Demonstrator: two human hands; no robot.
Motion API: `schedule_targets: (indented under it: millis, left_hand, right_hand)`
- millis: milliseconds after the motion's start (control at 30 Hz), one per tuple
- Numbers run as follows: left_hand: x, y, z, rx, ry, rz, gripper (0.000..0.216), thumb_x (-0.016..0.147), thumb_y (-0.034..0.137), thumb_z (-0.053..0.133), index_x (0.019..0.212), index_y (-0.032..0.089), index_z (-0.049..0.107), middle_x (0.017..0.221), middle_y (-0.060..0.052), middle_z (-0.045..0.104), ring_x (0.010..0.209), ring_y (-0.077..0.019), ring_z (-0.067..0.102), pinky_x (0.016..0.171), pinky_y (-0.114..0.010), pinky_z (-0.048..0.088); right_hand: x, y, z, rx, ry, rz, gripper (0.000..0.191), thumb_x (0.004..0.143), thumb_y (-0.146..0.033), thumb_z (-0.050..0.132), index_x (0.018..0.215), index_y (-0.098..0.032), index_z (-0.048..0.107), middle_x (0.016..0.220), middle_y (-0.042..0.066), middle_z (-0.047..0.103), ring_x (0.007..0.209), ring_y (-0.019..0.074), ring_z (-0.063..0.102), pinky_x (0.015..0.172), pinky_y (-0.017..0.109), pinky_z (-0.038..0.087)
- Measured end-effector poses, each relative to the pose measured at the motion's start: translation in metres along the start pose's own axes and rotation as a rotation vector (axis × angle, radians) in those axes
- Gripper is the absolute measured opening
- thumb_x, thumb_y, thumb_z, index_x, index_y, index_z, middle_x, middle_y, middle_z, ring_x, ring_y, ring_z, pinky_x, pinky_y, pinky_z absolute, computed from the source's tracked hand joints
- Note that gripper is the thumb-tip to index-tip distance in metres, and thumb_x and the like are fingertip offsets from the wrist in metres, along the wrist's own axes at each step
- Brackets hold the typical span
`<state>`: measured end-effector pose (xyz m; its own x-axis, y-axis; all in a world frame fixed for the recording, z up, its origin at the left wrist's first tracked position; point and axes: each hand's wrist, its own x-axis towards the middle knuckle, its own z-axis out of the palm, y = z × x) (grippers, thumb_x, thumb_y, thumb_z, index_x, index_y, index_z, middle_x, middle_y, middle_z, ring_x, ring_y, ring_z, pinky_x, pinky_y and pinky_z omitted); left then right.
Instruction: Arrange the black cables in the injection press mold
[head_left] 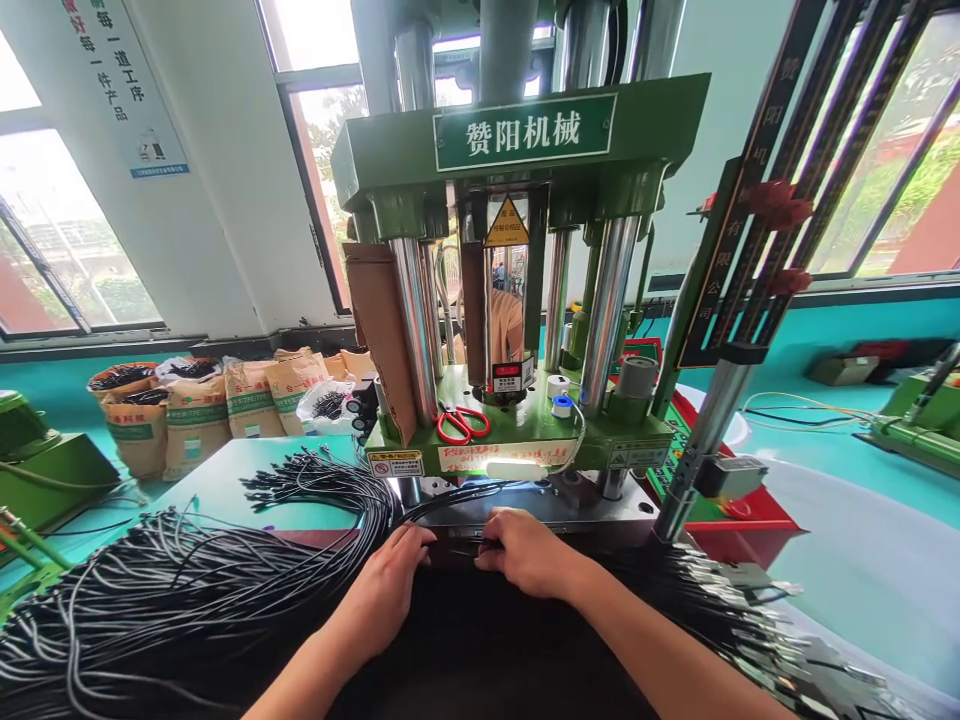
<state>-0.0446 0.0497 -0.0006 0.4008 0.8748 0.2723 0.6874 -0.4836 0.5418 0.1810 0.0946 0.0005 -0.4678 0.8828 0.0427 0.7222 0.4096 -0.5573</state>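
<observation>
We kept both hands low at the front edge of the green moulding press, so the thin black cables could be fed flat onto its steel die plate. Our left hand rested on the cables, its fingers curled loosely together over them. Our right hand pinched a cable end against the plate, fingers closed on it. The glossy, flexible bundle fanned leftward across the bench. Red-handled scissors lay on the press ledge, within reach.
</observation>
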Motion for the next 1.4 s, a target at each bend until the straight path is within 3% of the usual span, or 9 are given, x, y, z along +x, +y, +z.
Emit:
schedule_targets:
  millis: [100, 200, 500, 767, 967, 1133, 1267, 1400]
  left_hand:
    - [0.0, 0.003, 0.001, 0.021, -0.033, 0.0, 0.022, 0.092, 0.025, 0.043, 0.113, 0.025, 0.051, 0.108, -0.005, 0.062, 0.1, -0.0193, 0.059, 0.089, -0.033, 0.046]
    - [0.004, 0.006, 0.003, 0.003, -0.067, -0.04, 0.025, 0.087, 0.023, 0.052, 0.112, 0.024, 0.054, 0.105, -0.003, 0.067, 0.098, -0.02, 0.062, 0.086, -0.031, 0.047]
    - [0.009, 0.013, 0.005, -0.148, -0.007, -0.117, 0.024, 0.079, 0.011, 0.053, 0.098, 0.023, 0.061, 0.096, 0.001, 0.069, 0.09, -0.0171, 0.063, 0.083, -0.027, 0.046]
    - [0.015, 0.021, 0.006, -0.127, -0.001, -0.137, 0.018, 0.08, 0.019, 0.056, 0.097, 0.023, 0.063, 0.093, 0.0, 0.07, 0.089, -0.019, 0.063, 0.083, -0.029, 0.046]
    - [0.024, 0.026, 0.013, -0.109, -0.025, -0.101, 0.024, 0.083, 0.018, 0.053, 0.104, 0.022, 0.063, 0.104, -0.003, 0.07, 0.101, -0.0211, 0.062, 0.09, -0.032, 0.046]
    - [0.017, 0.02, 0.025, -0.075, 0.033, -0.008, 0.027, 0.089, 0.017, 0.043, 0.114, 0.02, 0.055, 0.112, -0.007, 0.065, 0.107, -0.0209, 0.058, 0.095, -0.037, 0.043]
    - [0.012, 0.019, 0.023, -0.18, 0.11, -0.01, 0.022, 0.093, 0.021, 0.04, 0.109, 0.022, 0.055, 0.108, -0.004, 0.064, 0.103, -0.0185, 0.057, 0.094, -0.034, 0.043]
    - [0.007, 0.02, 0.012, -0.366, 0.093, -0.083, 0.018, 0.092, 0.03, 0.046, 0.105, 0.024, 0.057, 0.098, 0.0, 0.063, 0.09, -0.0158, 0.057, 0.084, -0.028, 0.045]
  right_hand:
    - [0.001, -0.002, -0.001, 0.013, 0.025, 0.034, 0.011, 0.072, -0.028, 0.072, 0.075, -0.018, 0.071, 0.083, 0.004, 0.067, 0.075, 0.0202, 0.059, 0.062, 0.028, 0.037]
    - [0.0, -0.005, -0.004, 0.026, 0.046, 0.054, 0.017, 0.072, -0.029, 0.072, 0.084, -0.017, 0.072, 0.089, 0.007, 0.069, 0.082, 0.0233, 0.06, 0.066, 0.029, 0.039]
    - [-0.005, -0.013, -0.01, 0.073, 0.059, 0.083, 0.015, 0.073, -0.027, 0.071, 0.085, -0.019, 0.072, 0.088, 0.005, 0.07, 0.081, 0.0212, 0.062, 0.068, 0.028, 0.041]
    - [-0.006, -0.011, -0.007, 0.026, 0.055, 0.05, 0.018, 0.079, -0.028, 0.065, 0.089, -0.014, 0.071, 0.092, 0.011, 0.069, 0.085, 0.0252, 0.061, 0.069, 0.031, 0.041]
    - [-0.006, -0.012, -0.004, -0.039, 0.076, 0.006, 0.016, 0.085, -0.028, 0.06, 0.087, -0.016, 0.069, 0.09, 0.01, 0.067, 0.084, 0.0248, 0.061, 0.07, 0.031, 0.041]
    - [-0.012, -0.017, -0.009, -0.117, 0.078, -0.094, 0.019, 0.089, -0.031, 0.054, 0.091, -0.017, 0.066, 0.097, 0.011, 0.066, 0.091, 0.0264, 0.059, 0.076, 0.033, 0.042]
    - [-0.027, -0.018, -0.017, -0.184, 0.074, -0.122, 0.018, 0.089, -0.029, 0.052, 0.096, -0.016, 0.063, 0.096, 0.011, 0.068, 0.087, 0.0271, 0.061, 0.074, 0.035, 0.041]
    - [-0.04, -0.02, -0.022, -0.202, 0.103, -0.094, 0.015, 0.089, -0.029, 0.05, 0.095, -0.02, 0.059, 0.09, 0.004, 0.068, 0.082, 0.0211, 0.063, 0.07, 0.029, 0.042]
